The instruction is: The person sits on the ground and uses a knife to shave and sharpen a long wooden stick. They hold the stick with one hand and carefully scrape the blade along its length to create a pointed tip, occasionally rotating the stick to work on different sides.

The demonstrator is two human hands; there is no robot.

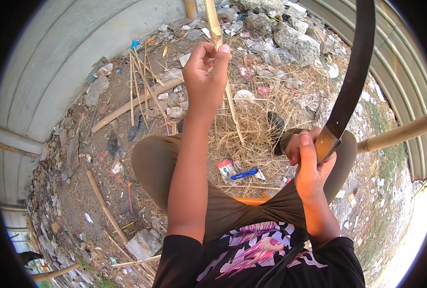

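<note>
My left hand (pixel 206 72) is raised ahead of me, thumb and fingers closed on a split bamboo strip (pixel 214 23). The strip runs out of the top of the view, and a thin length of it hangs below my hand toward the straw. At the right, my right hand (pixel 313 163) grips the wooden handle (pixel 325 144) of a machete. Its long dark curved blade (pixel 355 67) points up and away, apart from the bamboo. Below, between my knees, a blue box cutter (pixel 244 174) lies on the ground beside a red and white packet (pixel 226 168).
Thin bamboo strips (pixel 147 86) lie across a thicker pole (pixel 132 106) at the left. Straw and shavings (pixel 252 120) cover the ground before me. Rubble (pixel 297 45) and litter lie farther off. Metal sheeting (pixel 400 72) and a pale wall (pixel 55 62) stand at the sides. Another pole (pixel 398 132) juts in at right.
</note>
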